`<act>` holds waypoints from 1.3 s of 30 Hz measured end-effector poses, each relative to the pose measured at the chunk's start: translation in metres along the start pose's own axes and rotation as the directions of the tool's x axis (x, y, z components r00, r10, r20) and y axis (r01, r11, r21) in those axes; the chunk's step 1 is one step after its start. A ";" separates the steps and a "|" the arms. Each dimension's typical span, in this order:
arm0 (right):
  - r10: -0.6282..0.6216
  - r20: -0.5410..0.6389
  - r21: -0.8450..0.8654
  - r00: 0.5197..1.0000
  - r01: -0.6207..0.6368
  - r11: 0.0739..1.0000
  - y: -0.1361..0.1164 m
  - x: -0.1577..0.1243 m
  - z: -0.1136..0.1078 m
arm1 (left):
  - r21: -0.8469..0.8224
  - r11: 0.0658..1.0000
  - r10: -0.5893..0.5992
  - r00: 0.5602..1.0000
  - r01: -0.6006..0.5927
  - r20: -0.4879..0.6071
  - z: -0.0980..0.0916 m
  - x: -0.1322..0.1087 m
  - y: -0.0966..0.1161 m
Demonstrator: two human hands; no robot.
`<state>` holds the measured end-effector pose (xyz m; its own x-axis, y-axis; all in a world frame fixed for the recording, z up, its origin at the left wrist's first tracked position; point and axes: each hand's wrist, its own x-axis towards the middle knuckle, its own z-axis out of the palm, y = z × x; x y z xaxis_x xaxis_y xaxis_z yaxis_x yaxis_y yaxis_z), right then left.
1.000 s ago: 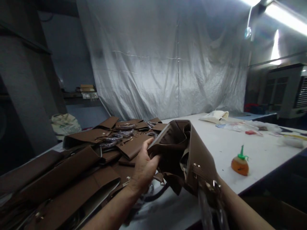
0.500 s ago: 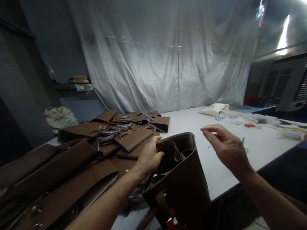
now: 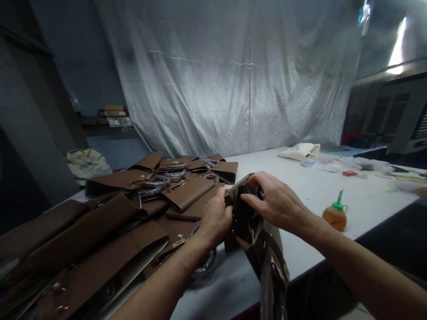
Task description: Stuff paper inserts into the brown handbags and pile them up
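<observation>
Holding a brown bag [image 3: 263,258] by its mouth at the near edge of a white table [image 3: 300,186].
Seen from the head: gripped at the left rim by the left hand [image 3: 216,218], fingers curled tight and pressed together. Pinched at the top rim by the right hand [image 3: 278,204], fingers hooked over, thumb below. Hanging partly past the table edge, just beside a pile of brown bag pieces [image 3: 126,209]. Beyond the right forearm, an orange bottle [image 3: 334,218], upright.

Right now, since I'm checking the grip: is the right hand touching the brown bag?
Touching. The head view shows the right hand pinching the upper rim of the brown bag with its fingertips, and no gap shows between them.
</observation>
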<state>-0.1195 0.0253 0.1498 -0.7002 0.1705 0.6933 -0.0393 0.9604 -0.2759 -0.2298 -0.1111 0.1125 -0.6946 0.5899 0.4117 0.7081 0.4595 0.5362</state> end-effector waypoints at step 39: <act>0.144 0.388 -0.320 0.910 -0.013 0.947 0.033 0.065 0.029 | -0.421 0.907 0.088 0.987 -0.024 0.133 0.000 0.017 -0.021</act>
<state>-0.1870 0.0616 0.1669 -0.9196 0.2078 0.3333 0.2002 0.9781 -0.0575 -0.2564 -0.1109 0.1082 -0.6065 0.7113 0.3552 0.6050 0.1230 0.7867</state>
